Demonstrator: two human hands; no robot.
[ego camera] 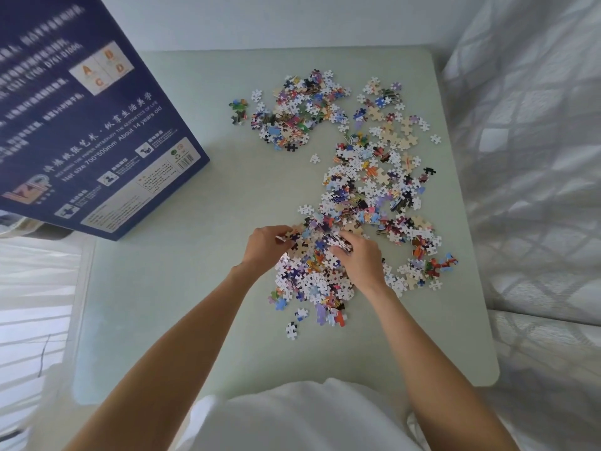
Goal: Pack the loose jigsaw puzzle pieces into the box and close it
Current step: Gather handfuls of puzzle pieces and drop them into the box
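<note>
A pale green, round-cornered table (182, 288) fills the middle of the room, and across its right half lies a long scatter of small cardboard jigsaw pieces (367, 190), many face down and white, others showing bright colours. The scatter runs from about twelve o'clock on the tabletop, where one dense clump sits a little apart, down through the centre to roughly four o'clock, with single strays along its edges.

The person sits at six o'clock in a white garment (302, 418), both bare forearms reaching forward. The hands meet at the near end of the scatter — right in the thickest heap. The left hand (265, 244) has its fingers curled around a few pieces at the heap's left edge. The right hand (359, 255), just beside it, is cupped over the pile with fingers bent, clutching a small bunch of pieces. The two hands are close but not touching.

At ten o'clock, well apart from the pieces, a large dark blue cardboard puzzle box (97, 131) with white print, a barcode and a small panel lettered A, B, C, D looms tilted at the table's far left corner; its lower corner overhangs the table edge, and I cannot tell whether it rests there or is open.

At three o'clock, a white quilted cover (533, 157) lies alongside the table.
</note>
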